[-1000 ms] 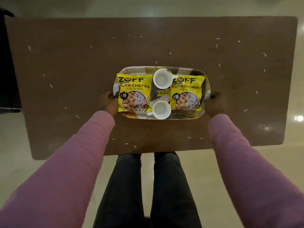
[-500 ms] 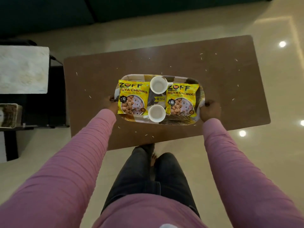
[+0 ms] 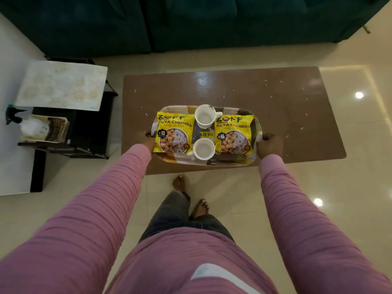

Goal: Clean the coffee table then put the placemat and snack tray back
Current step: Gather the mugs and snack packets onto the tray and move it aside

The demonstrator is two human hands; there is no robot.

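Brown tabletop (image 3: 275, 107) now sits farther below than a second ago: we have raised the snack tray (image 3: 231, 161) over its near edge, fingers (image 3: 267, 137) of left hand (image 3: 146, 140) and right hand (image 3: 270, 145) clamped on its ends. Crumbs (image 3: 266, 81) exposed; wiping can follow.

Dim, warm light; white lamp glare on the glossy floor (image 3: 360, 115) and the far edge of the table (image 3: 275, 115); sofa (image 3: 191, 22) murky; wide-angle bend at the borders.

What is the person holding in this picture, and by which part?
The snack tray, by its two short ends: the left hand grips the left end and the right hand grips the right end.
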